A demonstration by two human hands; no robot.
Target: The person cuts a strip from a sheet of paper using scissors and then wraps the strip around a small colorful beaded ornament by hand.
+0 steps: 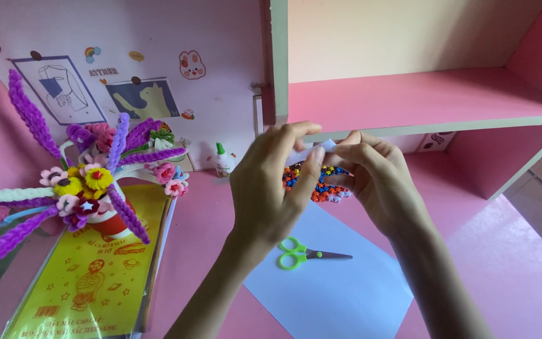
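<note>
White paper strip (321, 148) is pinched between the left hand (271, 182) and right hand (371, 182), fingertips meeting above the white sheet (340, 282). Green scissors (302, 254) lie on that sheet; bare sheet stretches toward its near edge.

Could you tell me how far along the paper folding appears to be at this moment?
Done: a pile of small multicoloured folded paper stars lies on the pink desk. In hand: the left hand and right hand pinch a narrow white paper strip between them. Left: the white paper sheet looks largely uncut, with green-handled scissors resting on it.
</note>
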